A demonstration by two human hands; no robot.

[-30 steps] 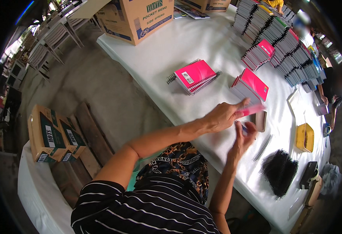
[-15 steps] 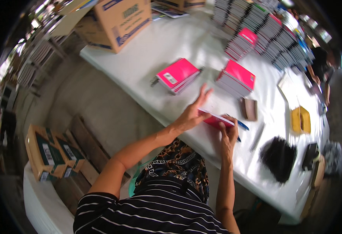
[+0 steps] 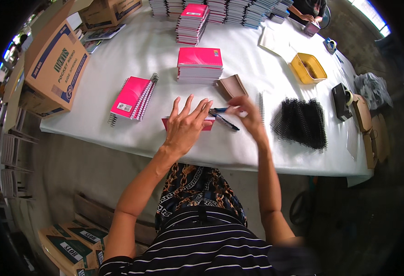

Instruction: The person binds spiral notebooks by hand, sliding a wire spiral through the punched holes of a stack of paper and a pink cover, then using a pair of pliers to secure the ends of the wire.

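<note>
My left hand (image 3: 183, 129) lies with fingers spread over a small pink-covered memo pad (image 3: 206, 124) at the table's near edge, hiding most of it. Just right of it, blue-handled pliers (image 3: 226, 120) rest on the table. My right hand (image 3: 249, 117) hovers by the plier handles, slightly blurred, its bent fingers apart and nothing visible in them. A thin spiral coil (image 3: 261, 103) lies beyond that hand. Farther right is a heap of black spiral coils (image 3: 299, 125). Spiral-bound pink notebooks (image 3: 130, 96) sit to the left, and a stack of pink-covered pads (image 3: 200, 60) stands ahead.
A brown open-sided block (image 3: 232, 87) sits beside the stack. Beyond are a yellow tub (image 3: 308, 68), a black tape dispenser (image 3: 343, 102) and rows of piled notebooks (image 3: 238, 13). A cardboard box (image 3: 57, 69) stands at left. Another person's hands (image 3: 308, 18) work at the far right.
The view has turned and shifted. The memo pad, held up in both hands before, is now under my left hand at the table. My right hand has left it and moved right.
</note>
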